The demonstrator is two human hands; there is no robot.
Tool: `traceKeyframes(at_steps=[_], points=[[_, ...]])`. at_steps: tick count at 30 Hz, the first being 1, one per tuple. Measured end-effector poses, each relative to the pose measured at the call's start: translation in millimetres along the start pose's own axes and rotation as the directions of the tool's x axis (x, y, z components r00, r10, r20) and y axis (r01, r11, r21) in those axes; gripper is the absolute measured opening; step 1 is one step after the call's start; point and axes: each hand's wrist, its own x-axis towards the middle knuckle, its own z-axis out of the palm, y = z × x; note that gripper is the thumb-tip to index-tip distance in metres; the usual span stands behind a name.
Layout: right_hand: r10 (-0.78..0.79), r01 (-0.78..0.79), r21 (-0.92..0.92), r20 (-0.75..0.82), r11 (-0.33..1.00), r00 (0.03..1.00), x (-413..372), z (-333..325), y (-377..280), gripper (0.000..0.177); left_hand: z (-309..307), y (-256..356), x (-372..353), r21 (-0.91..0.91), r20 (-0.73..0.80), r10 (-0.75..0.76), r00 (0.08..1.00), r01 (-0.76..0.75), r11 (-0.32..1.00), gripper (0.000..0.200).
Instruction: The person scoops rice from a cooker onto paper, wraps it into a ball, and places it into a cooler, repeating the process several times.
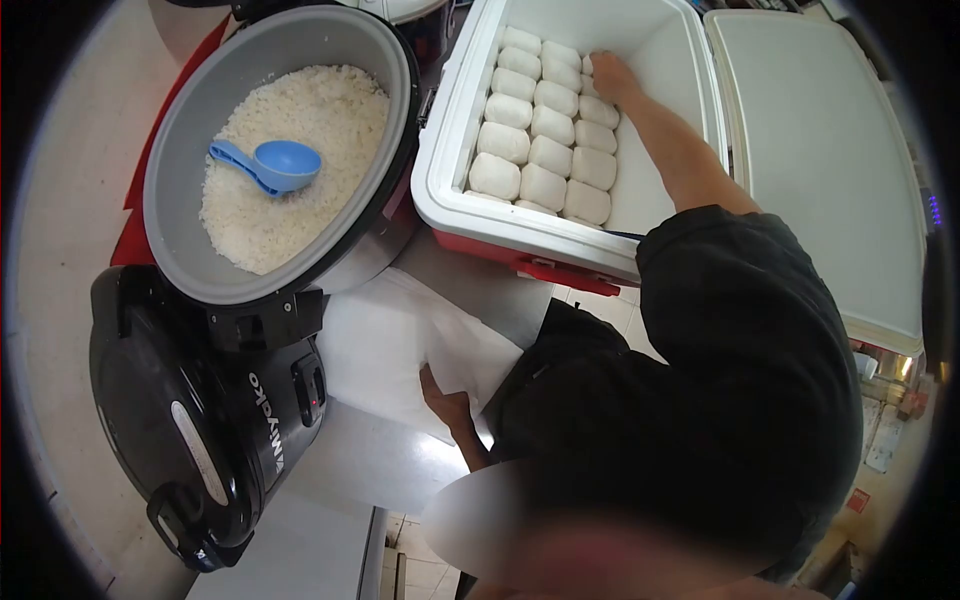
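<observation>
My right hand point(612, 76) reaches into the open white cooler point(445, 150) and is curled over a white rounded lump point(592, 70) at the far end of the rows. Several such lumps point(545, 125) lie packed in three rows on the cooler's floor. My left hand point(446, 402) grips the near edge of a white paper sheet point(400, 345) lying on the steel counter point(370, 460). My black sleeve and torso hide the cooler's near right corner.
An open rice cooker point(190, 200) full of cooked white rice point(290, 150) stands at left, with a blue scoop point(270, 165) lying in it. Its black lid point(190, 420) hangs open toward me. The cooler's lid point(830, 160) lies open at right.
</observation>
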Motion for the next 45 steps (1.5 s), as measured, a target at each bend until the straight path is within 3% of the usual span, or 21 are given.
traceKeyframes(at_steps=[3,6,8,11,12,16,18,19,20,22,24,25,26,27,28,30,33,36,40,44,45], points=[[-0.045,0.071,0.164,-0.153,0.984,0.987,34,43,33,0.049,-2,6,8,0.097,0.099,0.070,0.993,-0.080,0.992,0.023],[-0.511,0.352,0.472,0.267,0.808,0.817,39,-9,44,0.046,4,6,14,0.232,0.150,0.099,0.984,-0.132,0.964,0.024],[-0.011,-0.012,0.081,0.275,0.997,0.961,14,-30,-9,0.038,9,10,20,0.252,0.119,0.086,0.989,-0.114,0.961,0.028],[-0.034,0.026,0.032,0.255,0.999,0.966,5,-45,-41,0.035,5,21,29,0.305,0.117,0.011,0.993,-0.047,0.951,0.028],[-0.063,0.079,-0.040,0.292,0.996,0.954,5,-53,-45,0.034,3,21,33,0.278,0.174,0.106,0.979,-0.152,0.948,0.025],[-0.149,0.411,-0.242,0.679,0.879,0.719,29,-137,-47,0.029,-8,33,53,0.262,0.353,0.105,0.930,-0.206,0.943,0.022],[0.003,-0.024,0.013,0.836,1.000,0.548,44,-211,-65,0.032,-8,33,64,0.269,0.376,0.066,0.924,-0.177,0.947,0.022],[-0.045,0.038,0.028,0.821,0.999,0.569,54,-245,-86,0.032,-8,32,72,0.256,0.435,0.052,0.899,-0.179,0.950,0.023],[-0.236,0.311,0.019,0.696,0.950,0.678,54,-277,-107,0.026,-6,30,78,0.286,0.436,0.031,0.900,-0.171,0.943,0.022],[-0.615,0.707,-0.150,0.391,0.691,0.684,46,-336,-128,0.021,-2,26,93,0.220,0.324,0.006,0.946,-0.081,0.972,0.021],[-0.814,0.777,-0.480,0.197,0.406,0.547,3,-387,-168,0.022,-1,33,107,0.092,0.181,-0.040,0.983,0.024,0.996,0.028],[-0.933,0.878,-0.317,-0.083,0.359,0.351,11,-381,-195,0.020,3,36,113,0.093,0.168,-0.037,0.985,0.022,0.995,0.028],[-0.852,0.944,-0.114,-0.475,0.308,0.221,-4,-374,-235,0.020,9,36,120,0.017,-0.011,-0.018,1.000,0.018,1.000,0.037],[-0.898,0.924,-0.130,-0.317,0.359,0.304,-18,-378,-274,0.019,14,35,127,-0.056,-0.189,-0.010,0.982,0.000,0.998,0.045],[-0.743,0.998,-0.057,-0.669,0.028,-0.018,3,-339,-315,0.016,25,26,134,-0.130,-0.281,-0.023,0.959,-0.015,0.991,0.057],[-0.955,0.986,-0.153,-0.297,0.067,0.018,-8,-340,-374,0.039,38,16,144,-0.170,-0.357,-0.019,0.934,-0.045,0.984,0.061],[-0.982,0.928,-0.361,-0.117,-0.094,-0.145,2,-312,-425,0.038,36,8,150,-0.042,-0.385,0.047,0.922,-0.069,0.997,0.070],[-0.989,0.891,-0.433,0.014,-0.137,-0.145,9,-309,-442,0.038,36,17,143,-0.057,-0.353,0.029,0.935,-0.052,0.997,0.077],[-0.964,0.897,-0.390,-0.072,-0.207,-0.255,19,-302,-421,0.028,38,12,147,0.138,-0.313,0.038,0.949,0.006,0.990,0.083],[-0.973,0.933,-0.281,0.006,-0.224,-0.232,11,-294,-398,0.027,45,3,147,0.198,-0.293,0.019,0.956,0.041,0.979,0.083],[-0.997,0.985,-0.157,0.037,-0.066,-0.061,5,-295,-390,0.029,46,-1,146,0.186,-0.291,0.004,0.957,0.053,0.981,0.083]])
